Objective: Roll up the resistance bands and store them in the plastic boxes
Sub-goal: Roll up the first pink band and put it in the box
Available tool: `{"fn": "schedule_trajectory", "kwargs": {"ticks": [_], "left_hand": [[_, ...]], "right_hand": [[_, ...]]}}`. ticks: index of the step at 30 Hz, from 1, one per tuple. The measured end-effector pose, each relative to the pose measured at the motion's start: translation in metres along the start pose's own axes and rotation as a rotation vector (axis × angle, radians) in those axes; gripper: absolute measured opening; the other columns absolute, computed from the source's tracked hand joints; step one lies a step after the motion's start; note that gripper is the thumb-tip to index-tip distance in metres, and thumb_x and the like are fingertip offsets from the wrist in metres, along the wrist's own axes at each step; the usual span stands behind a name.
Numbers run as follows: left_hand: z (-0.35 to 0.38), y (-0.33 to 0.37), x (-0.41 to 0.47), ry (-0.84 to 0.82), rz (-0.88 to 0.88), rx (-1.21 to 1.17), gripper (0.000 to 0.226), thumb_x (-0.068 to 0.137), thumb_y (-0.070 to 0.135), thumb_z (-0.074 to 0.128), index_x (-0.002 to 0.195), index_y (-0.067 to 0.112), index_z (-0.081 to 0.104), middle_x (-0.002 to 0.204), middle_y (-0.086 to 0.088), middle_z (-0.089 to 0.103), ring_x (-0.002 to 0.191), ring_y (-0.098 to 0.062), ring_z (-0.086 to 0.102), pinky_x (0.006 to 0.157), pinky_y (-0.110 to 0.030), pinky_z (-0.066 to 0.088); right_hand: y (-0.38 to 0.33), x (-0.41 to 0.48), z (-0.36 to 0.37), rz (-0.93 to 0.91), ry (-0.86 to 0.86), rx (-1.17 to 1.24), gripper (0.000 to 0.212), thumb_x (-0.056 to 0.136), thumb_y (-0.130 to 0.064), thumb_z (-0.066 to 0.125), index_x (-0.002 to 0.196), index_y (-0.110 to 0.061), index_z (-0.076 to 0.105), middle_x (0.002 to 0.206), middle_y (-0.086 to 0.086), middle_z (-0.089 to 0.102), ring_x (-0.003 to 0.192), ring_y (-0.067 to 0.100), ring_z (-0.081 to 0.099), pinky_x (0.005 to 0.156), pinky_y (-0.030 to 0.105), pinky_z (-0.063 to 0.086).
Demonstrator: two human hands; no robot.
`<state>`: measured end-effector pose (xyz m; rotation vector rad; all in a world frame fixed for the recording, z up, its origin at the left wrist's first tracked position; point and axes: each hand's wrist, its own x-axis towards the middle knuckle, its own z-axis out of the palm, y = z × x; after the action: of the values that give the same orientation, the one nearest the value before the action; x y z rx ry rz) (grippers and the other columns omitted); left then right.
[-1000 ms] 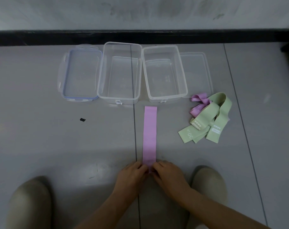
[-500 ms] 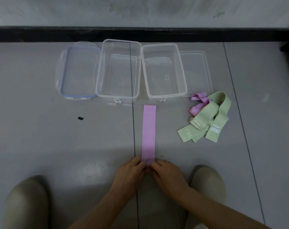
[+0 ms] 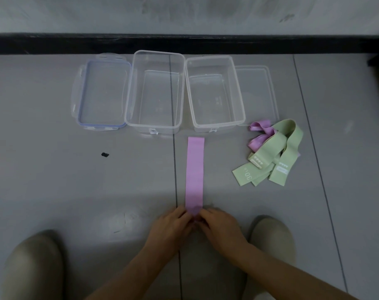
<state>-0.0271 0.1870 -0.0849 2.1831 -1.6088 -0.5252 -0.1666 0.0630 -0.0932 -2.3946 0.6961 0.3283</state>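
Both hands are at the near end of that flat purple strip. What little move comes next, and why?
Probably curl the near end forward one turn: the left hand and right hand pinch it, while the purple band lies flat, unrolled, toward the empty right box.

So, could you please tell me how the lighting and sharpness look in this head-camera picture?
Head view: dim light, with a paler patch on the floor at lower centre; head view: floor seams fan outward, likely the wide lens; head view: the purple band is crisp and the green band print reads 30.
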Motion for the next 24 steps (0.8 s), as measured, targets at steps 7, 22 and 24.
{"fn": "schedule_trajectory", "kwargs": {"ticks": [7,22,24], "left_hand": [[0.001,0.001,0.005,-0.046,-0.05,0.019,0.019,0.087,0.044,0.05,0.082,0.03,0.06,0.081,0.009,0.059,0.066,-0.014,0.059,0.049,-0.026,0.043],[0.012,0.008,0.001,-0.057,-0.206,0.035,0.019,0.075,0.03,0.075,0.081,0.027,0.058,0.087,0.006,0.055,0.075,-0.018,0.058,0.05,-0.032,0.043],[0.014,0.006,0.001,-0.037,-0.198,0.022,0.018,0.076,0.032,0.075,0.085,0.027,0.06,0.088,0.006,0.055,0.077,-0.017,0.056,0.051,-0.032,0.044]], "right_hand": [[-0.002,-0.002,-0.002,0.043,0.038,0.062,0.033,0.093,-0.054,0.039,0.102,-0.029,0.058,0.098,-0.005,0.067,0.085,0.017,0.061,0.073,0.036,0.052],[-0.003,-0.001,-0.004,-0.056,0.008,-0.096,0.029,0.093,-0.047,0.037,0.103,-0.027,0.055,0.096,-0.003,0.067,0.08,0.018,0.062,0.064,0.033,0.052],[-0.002,0.001,-0.004,-0.039,0.01,-0.083,0.03,0.095,-0.048,0.036,0.1,-0.026,0.055,0.094,-0.002,0.066,0.078,0.02,0.061,0.063,0.036,0.051]]}}
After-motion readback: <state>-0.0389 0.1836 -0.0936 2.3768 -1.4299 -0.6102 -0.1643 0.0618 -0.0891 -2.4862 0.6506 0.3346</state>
